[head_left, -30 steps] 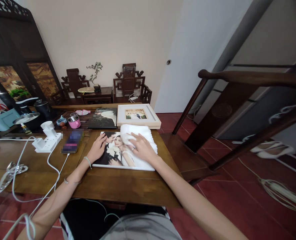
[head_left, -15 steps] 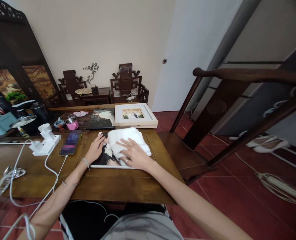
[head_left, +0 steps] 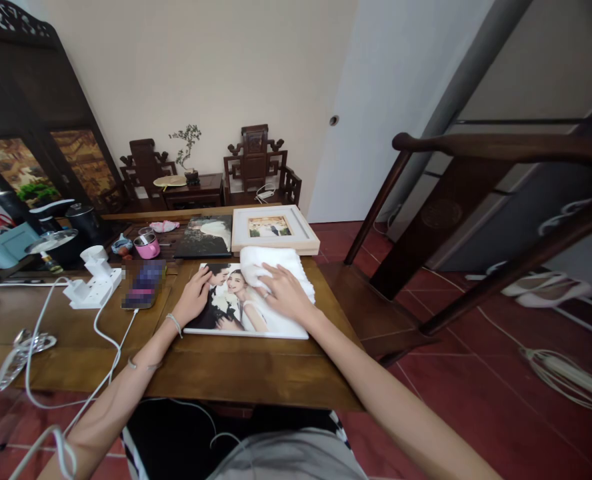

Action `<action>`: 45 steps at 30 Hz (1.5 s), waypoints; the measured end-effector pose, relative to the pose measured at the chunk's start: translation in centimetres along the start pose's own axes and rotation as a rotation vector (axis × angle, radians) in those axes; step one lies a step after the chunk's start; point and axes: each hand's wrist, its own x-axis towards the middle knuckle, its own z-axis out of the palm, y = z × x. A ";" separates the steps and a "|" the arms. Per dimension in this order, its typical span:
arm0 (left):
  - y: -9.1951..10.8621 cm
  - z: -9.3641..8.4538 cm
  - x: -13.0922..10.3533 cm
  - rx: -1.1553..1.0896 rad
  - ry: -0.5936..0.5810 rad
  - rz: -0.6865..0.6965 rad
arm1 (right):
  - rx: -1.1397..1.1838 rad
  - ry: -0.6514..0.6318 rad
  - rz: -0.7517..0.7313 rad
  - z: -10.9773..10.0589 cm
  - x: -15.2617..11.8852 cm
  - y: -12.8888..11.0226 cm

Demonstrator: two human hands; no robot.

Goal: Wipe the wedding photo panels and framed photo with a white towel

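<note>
A photo panel (head_left: 239, 313) showing a couple lies flat on the wooden table (head_left: 216, 370) in front of me. My left hand (head_left: 195, 295) rests on the panel's left edge, its fingers stretched out over the dark part of the picture. On the panel's upper right part sits a bunched white cloth (head_left: 296, 267). My right hand (head_left: 287, 293) presses on this cloth and grips it, with the fingertips partly sunk in its folds. The cloth and hand hide the panel's upper right corner.
Behind the panel lie a dark picture (head_left: 207, 238) and a white-framed photo (head_left: 303, 230). To the left are a phone (head_left: 145, 285), a white power strip (head_left: 93, 288) with cables, a pink cup (head_left: 147, 247) and a clear hair clip (head_left: 23, 357). A wooden chair (head_left: 441, 213) stands right.
My right hand and the white cloth have moved right and slightly away across the panel, uncovering the couple in the picture. My left hand stays on the left edge.
</note>
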 end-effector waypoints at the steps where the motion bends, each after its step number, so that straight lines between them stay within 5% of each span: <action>1: 0.0 0.0 0.0 -0.002 0.000 0.001 | -0.006 0.008 0.018 0.0 -0.1 0.2; 5: 0.2 -0.1 0.0 -0.007 -0.007 -0.008 | -0.039 -0.023 -0.013 0.0 -0.3 0.0; 14: 0.1 -0.1 0.0 -0.014 0.001 0.000 | 0.141 -0.147 -0.339 -1.3 -1.1 -2.6; 28: 0.3 -0.2 0.1 0.001 -0.008 -0.015 | 0.035 0.004 -0.022 -0.2 -0.4 0.0; 39: 0.2 -0.2 0.0 0.013 -0.028 0.035 | 0.194 -0.143 -0.389 -1.1 -1.2 -2.9; 45: 0.0 -0.1 0.1 0.026 -0.021 0.005 | 0.112 -0.100 -0.191 -0.9 -0.4 -1.3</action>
